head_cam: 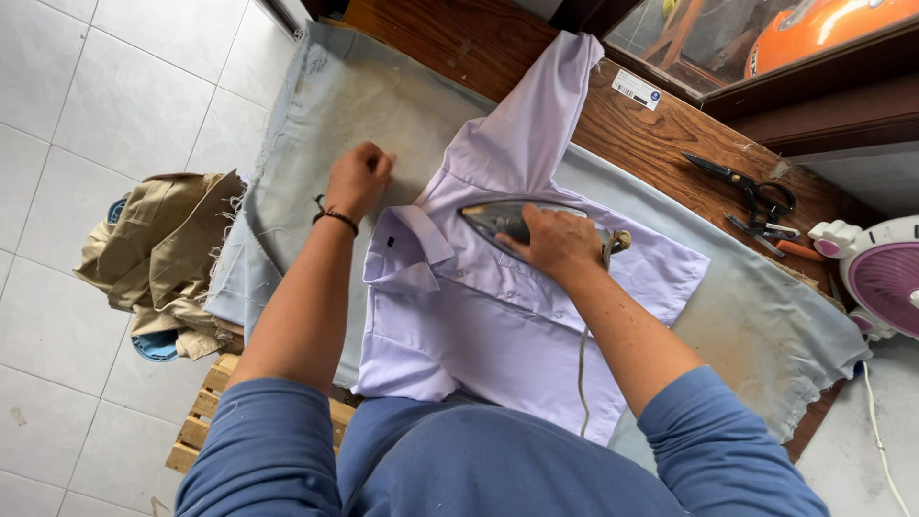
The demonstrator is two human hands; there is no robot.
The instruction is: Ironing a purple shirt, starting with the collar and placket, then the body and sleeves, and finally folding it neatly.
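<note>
A pale lilac short-sleeved shirt (479,316) lies spread on a grey-blue cloth (316,124) that covers a wooden table (632,124). My right hand (553,241) grips the handle of a clothes iron (493,218), whose pointed sole rests on the shirt near the collar (407,251). The iron's cord (581,369) runs back toward my body. My left hand (357,178) is closed and presses down on the cloth and shirt edge just left of the collar. A dark cord bracelet circles that wrist.
Black scissors (751,189) and an orange-handled tool (780,244) lie on the wood at the right. A white and pink fan (881,278) stands at the right edge. Beige clothes (163,254) are heaped at the left over a tiled floor. A slatted wooden stool (206,412) sits below.
</note>
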